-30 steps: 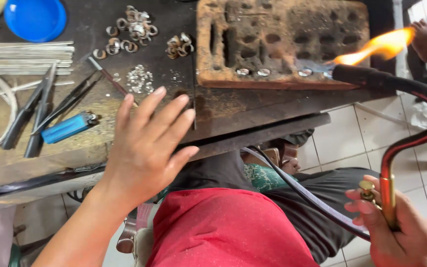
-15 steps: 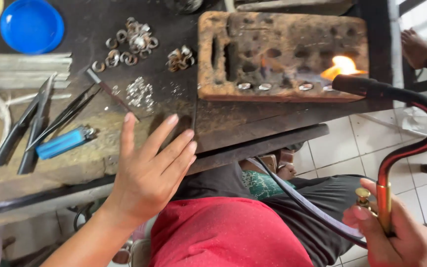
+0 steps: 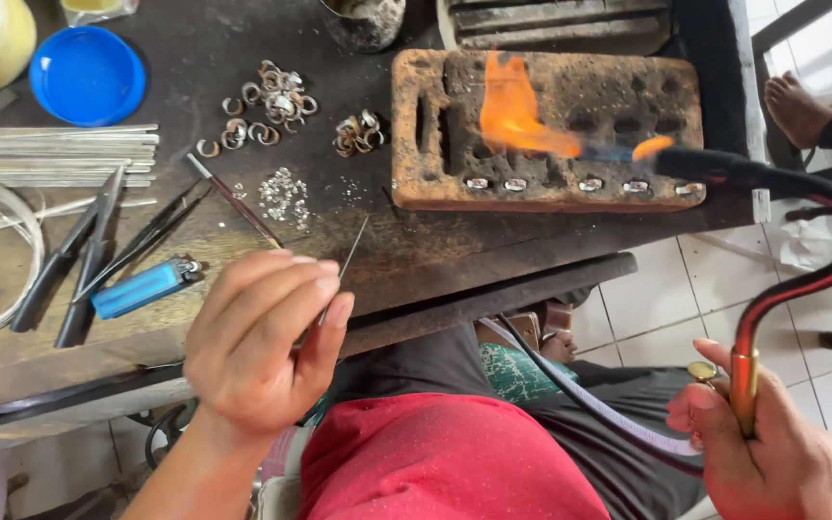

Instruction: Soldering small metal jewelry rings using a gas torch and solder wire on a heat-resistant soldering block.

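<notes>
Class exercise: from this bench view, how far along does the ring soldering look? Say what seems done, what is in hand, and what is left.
Done: a row of rings is set along the charred block.
In hand: the right hand holds the torch, its flame playing over the block; the left hand pinches a thin wire.
Left: loose rings lie unheated on the workbench.
</notes>
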